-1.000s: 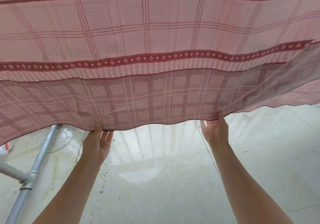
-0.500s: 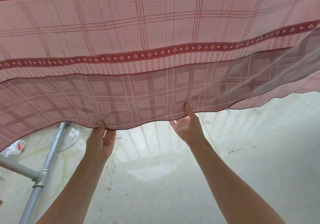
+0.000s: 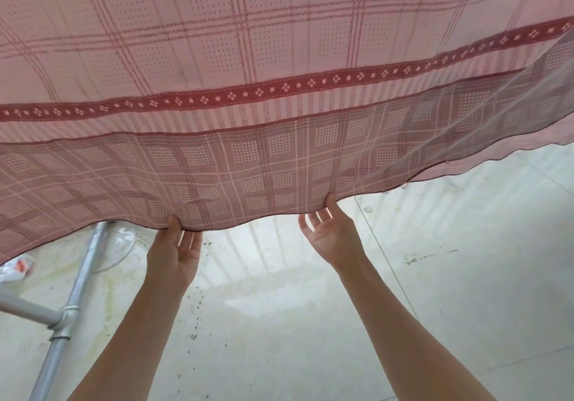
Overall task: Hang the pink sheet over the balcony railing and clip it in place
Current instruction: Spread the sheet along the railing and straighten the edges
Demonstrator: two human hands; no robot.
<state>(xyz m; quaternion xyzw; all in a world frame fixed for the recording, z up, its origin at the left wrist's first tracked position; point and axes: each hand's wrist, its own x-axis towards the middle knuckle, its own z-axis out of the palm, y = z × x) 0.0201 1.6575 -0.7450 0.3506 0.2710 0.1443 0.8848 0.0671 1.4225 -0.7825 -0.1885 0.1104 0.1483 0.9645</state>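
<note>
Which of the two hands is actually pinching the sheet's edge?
The left hand: its thumb lies over the pink sheet's hem with fingers behind. The right hand is spread, palm showing, only its fingertips at the hem.

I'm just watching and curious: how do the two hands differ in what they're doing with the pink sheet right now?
The left hand pinches the sheet's lower edge, thumb in front and fingers behind; the right hand has spread, straighter fingers, with only the thumb tip at the hem. The left hand sits lower and nearer the metal pole; the right sits higher. Both reach up under the same hem, palms facing the camera.
</note>
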